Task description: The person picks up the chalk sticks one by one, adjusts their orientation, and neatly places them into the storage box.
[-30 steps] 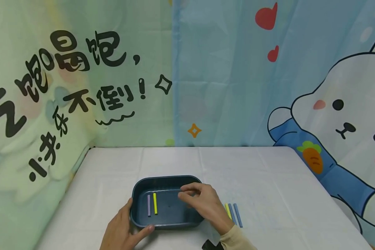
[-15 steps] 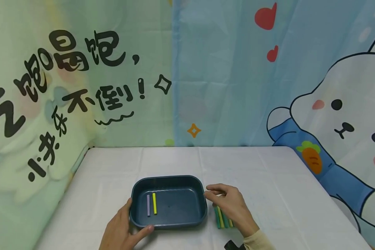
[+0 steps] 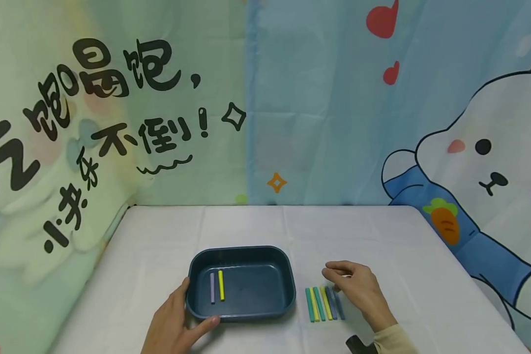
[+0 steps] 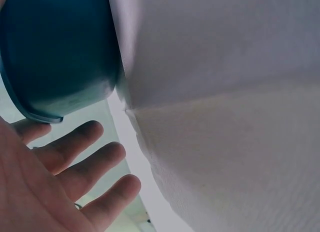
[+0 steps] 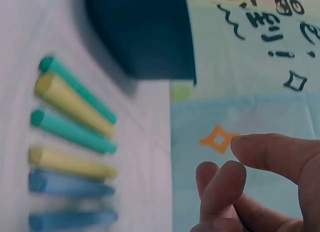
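The left hand (image 3: 172, 319) steadies the navy tray (image 3: 258, 292) at its near-left corner: the thumb lies along the near side and the fingers bear on the left wall. In the left wrist view, the fingers are extended and spread, so the hand braces the tray rather than clasping it. The tray contains a purple chalk stick (image 3: 212, 288) and a yellow chalk stick (image 3: 221, 286), side by side in its left half and apart from each other.

The right hand (image 3: 354, 285) is released and holds nothing; its fingers bend loosely. It is poised above the white tablecloth (image 3: 248, 226) at the right end of a row of six more sticks. From left to right, these are the first green stick (image 3: 309, 305), first yellow stick (image 3: 314, 305), second green stick (image 3: 319, 304), second yellow stick (image 3: 326, 303), first blue stick (image 3: 331, 303) and second blue stick (image 3: 339, 307). All lie outside the tray, to its right.

The step in hand appears to be loading the tray, with the right hand at the pickup stage. The next move probably calls for lowering thumb and forefinger onto one stick, pinching it without disturbing its close neighbours, while the left hand steadies the tray.
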A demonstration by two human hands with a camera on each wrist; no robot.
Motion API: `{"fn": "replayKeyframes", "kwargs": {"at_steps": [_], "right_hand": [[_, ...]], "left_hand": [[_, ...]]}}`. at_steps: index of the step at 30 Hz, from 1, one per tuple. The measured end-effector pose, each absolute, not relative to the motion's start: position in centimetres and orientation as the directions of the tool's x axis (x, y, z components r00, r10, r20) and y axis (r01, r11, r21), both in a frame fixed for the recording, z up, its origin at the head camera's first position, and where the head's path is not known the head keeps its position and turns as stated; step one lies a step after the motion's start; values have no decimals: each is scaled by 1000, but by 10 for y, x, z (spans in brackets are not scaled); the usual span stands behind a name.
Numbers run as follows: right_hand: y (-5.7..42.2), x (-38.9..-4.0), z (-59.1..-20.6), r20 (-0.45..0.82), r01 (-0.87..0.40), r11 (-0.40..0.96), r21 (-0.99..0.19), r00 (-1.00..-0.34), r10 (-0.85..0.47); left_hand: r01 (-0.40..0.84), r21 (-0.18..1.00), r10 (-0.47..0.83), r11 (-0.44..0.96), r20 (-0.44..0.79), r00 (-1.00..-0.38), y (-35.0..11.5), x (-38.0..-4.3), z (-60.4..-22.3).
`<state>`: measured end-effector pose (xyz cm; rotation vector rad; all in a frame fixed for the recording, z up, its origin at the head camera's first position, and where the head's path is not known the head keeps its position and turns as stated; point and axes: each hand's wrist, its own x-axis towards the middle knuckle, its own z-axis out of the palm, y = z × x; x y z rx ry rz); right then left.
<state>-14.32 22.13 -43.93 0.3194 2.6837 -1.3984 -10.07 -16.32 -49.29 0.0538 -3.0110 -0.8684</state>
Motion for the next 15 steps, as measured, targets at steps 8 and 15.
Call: {"fn": "replayKeyframes", "kwargs": {"at_steps": [8, 15], "right_hand": [[241, -143, -452, -253, 323, 607, -725, -946, 202], [248, -142, -467, -252, 329, 658, -677, -944, 213]], "left_hand": [[-22, 532, -24, 847, -4, -1000, -163, -102, -491], [-19, 534, -23, 845, 0, -1000, -164, -101, -493]]}}
